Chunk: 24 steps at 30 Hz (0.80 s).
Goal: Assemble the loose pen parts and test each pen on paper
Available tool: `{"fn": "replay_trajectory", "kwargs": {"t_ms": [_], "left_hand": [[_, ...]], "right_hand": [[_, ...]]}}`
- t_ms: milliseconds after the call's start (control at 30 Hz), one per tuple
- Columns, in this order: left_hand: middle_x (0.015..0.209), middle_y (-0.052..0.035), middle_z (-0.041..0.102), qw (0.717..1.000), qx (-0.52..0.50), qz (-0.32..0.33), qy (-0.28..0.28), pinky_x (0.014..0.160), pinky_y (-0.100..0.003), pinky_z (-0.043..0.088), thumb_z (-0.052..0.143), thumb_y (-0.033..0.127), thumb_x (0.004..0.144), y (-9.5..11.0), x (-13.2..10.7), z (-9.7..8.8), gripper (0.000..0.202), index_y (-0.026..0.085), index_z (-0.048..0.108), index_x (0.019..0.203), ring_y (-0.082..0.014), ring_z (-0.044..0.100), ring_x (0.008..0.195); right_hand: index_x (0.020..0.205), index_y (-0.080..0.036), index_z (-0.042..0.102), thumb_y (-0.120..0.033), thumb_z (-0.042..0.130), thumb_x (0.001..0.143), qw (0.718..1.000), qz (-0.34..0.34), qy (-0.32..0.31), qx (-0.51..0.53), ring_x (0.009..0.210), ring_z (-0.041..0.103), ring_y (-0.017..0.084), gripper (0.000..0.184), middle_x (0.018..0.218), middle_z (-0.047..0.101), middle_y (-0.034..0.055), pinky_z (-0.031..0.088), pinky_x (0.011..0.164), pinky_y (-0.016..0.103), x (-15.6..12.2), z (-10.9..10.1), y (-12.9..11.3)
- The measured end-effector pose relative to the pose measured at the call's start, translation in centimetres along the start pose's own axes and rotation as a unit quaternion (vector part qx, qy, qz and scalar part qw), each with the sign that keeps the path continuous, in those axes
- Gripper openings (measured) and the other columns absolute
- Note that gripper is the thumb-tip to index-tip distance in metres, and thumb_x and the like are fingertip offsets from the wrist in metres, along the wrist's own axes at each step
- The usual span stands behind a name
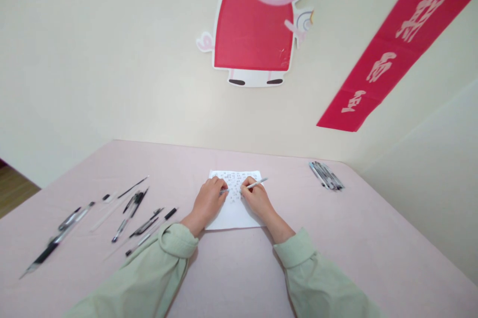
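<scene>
A white sheet of paper (239, 218) with several rows of dark handwriting lies on the table in front of me. My right hand (257, 202) is closed around a slim light-coloured pen (258, 183), its rear end pointing up to the right. The pen's tip is hidden by the fingers, close to the written lines. On the sheet's left side rests my left hand (209, 200), fingers curled together. A small, slim, greyish piece (223, 191) pokes out from those fingers, too small to name.
Loose pens and pen parts (130, 213) are scattered on the left of the pink-covered table (239, 278). A row of pens (326, 175) lies together at the back right. Behind the table stands a wall with a cartoon pig cutout (254, 34) and a red banner (396, 44).
</scene>
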<state>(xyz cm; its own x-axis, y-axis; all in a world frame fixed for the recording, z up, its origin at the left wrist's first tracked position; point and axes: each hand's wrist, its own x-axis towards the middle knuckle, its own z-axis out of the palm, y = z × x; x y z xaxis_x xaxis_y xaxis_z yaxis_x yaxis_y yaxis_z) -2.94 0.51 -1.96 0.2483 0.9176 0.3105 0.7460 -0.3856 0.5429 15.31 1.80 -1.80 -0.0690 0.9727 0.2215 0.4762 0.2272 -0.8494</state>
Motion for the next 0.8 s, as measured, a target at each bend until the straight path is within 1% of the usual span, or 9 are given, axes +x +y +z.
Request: {"fn": "replay_trajectory", "kwargs": {"t_ms": [133,200,333,400,500,533,600,700,800], "left_hand": [[0.090,-0.0061,0.061,1.000,-0.020,0.002,0.002,0.079,-0.036,0.044,0.052,0.018,0.082,0.1,0.0,-0.1,0.005,0.020,0.056,0.086,-0.0223,0.055,0.087],[0.089,-0.0053,0.061,0.999,-0.047,0.006,0.005,0.077,-0.036,0.045,0.051,0.020,0.083,0.2,0.1,-0.1,0.005,0.020,0.055,0.086,-0.0216,0.056,0.085],[0.091,-0.0051,0.062,0.994,-0.106,0.024,0.013,0.079,-0.035,0.047,0.050,0.020,0.083,0.0,0.3,0.3,0.008,0.021,0.055,0.089,-0.0203,0.057,0.086],[0.093,-0.0057,0.062,0.992,-0.123,0.026,0.019,0.082,-0.035,0.047,0.049,0.019,0.083,-0.2,0.3,0.5,0.012,0.020,0.056,0.092,-0.0200,0.058,0.088],[0.096,-0.0063,0.062,0.990,-0.133,0.019,0.035,0.085,-0.036,0.047,0.047,0.016,0.083,-0.3,0.4,0.6,0.023,0.019,0.057,0.103,-0.0196,0.058,0.089],[0.097,-0.0063,0.062,0.990,-0.134,0.019,0.039,0.085,-0.036,0.047,0.046,0.015,0.083,-0.3,0.4,0.6,0.028,0.019,0.057,0.108,-0.0194,0.058,0.090],[0.098,-0.0064,0.061,0.990,-0.132,0.028,0.041,0.086,-0.036,0.047,0.045,0.014,0.084,-0.3,0.4,0.5,0.034,0.020,0.057,0.115,-0.0193,0.058,0.092],[0.099,-0.0068,0.060,0.989,-0.133,0.041,0.042,0.087,-0.035,0.047,0.043,0.012,0.084,-0.1,0.4,0.3,0.035,0.021,0.060,0.113,-0.0194,0.057,0.095],[0.098,-0.0069,0.060,0.988,-0.137,0.038,0.059,0.087,-0.035,0.046,0.043,0.015,0.085,0.0,0.3,0.1,0.027,0.020,0.062,0.105,-0.0197,0.057,0.095]], "right_hand": [[0.067,-0.022,0.049,-0.030,0.052,0.078,0.990,0.038,0.052,0.126,0.054,0.049,0.012,0.014,0.057,0.053,-0.0047,0.039,0.056,0.024,0.6,-0.2,0.5],[0.068,-0.021,0.050,-0.034,0.054,0.078,0.985,0.042,0.062,0.154,0.050,0.046,0.011,0.017,0.055,0.051,-0.0054,0.037,0.052,0.023,0.8,-0.2,0.7],[0.072,-0.021,0.053,-0.039,0.059,0.078,0.982,0.037,0.050,0.178,0.045,0.040,0.009,0.020,0.051,0.043,-0.0078,0.031,0.046,0.022,0.7,-0.2,0.4],[0.075,-0.021,0.057,-0.040,0.060,0.079,0.980,0.031,0.031,0.195,0.046,0.040,0.009,0.020,0.054,0.046,-0.0069,0.032,0.046,0.022,0.6,-0.2,0.1],[0.080,-0.020,0.063,-0.044,0.054,0.082,0.973,0.031,-0.002,0.231,0.049,0.045,0.009,0.026,0.062,0.055,-0.0026,0.037,0.048,0.023,0.4,-0.2,-0.4],[0.081,-0.020,0.063,-0.045,0.052,0.083,0.970,0.035,-0.007,0.242,0.049,0.046,0.009,0.028,0.064,0.057,-0.0016,0.038,0.049,0.023,0.4,-0.3,-0.5],[0.081,-0.020,0.062,-0.043,0.054,0.081,0.964,0.047,-0.004,0.260,0.049,0.047,0.010,0.024,0.063,0.059,-0.0017,0.039,0.049,0.023,0.4,-0.3,-0.5],[0.078,-0.021,0.054,-0.037,0.059,0.077,0.961,0.058,0.010,0.271,0.047,0.048,0.009,0.016,0.061,0.061,-0.0035,0.039,0.049,0.022,0.4,-0.3,-0.5],[0.074,-0.021,0.051,-0.035,0.059,0.077,0.962,0.053,0.008,0.267,0.047,0.047,0.009,0.016,0.060,0.061,-0.0043,0.038,0.049,0.021,0.4,-0.2,-0.4]]}}
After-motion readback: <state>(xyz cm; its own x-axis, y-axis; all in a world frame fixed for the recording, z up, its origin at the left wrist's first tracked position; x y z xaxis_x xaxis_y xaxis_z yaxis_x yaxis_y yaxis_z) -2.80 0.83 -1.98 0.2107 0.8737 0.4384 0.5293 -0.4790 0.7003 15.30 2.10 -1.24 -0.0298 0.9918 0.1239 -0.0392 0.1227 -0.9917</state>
